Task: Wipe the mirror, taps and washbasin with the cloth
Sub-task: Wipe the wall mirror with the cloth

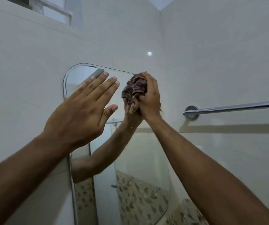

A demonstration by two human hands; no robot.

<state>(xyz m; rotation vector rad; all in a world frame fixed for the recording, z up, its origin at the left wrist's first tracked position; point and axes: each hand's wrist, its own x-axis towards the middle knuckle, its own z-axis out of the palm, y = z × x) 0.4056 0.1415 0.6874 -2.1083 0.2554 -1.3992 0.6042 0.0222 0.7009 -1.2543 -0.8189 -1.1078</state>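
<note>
- Left hand raised nearest, fingers straight and spread, holding nothing; over the left part of the glass, contact hard to tell.
- Right hand clenched round the bunched brown-and-cream striped cloth; pressed against the upper right of the rounded frameless wall mirror.
- Beyond, to the right: chrome towel rail fixed on the pale tiled wall; small bright spot above the mirror.
</note>
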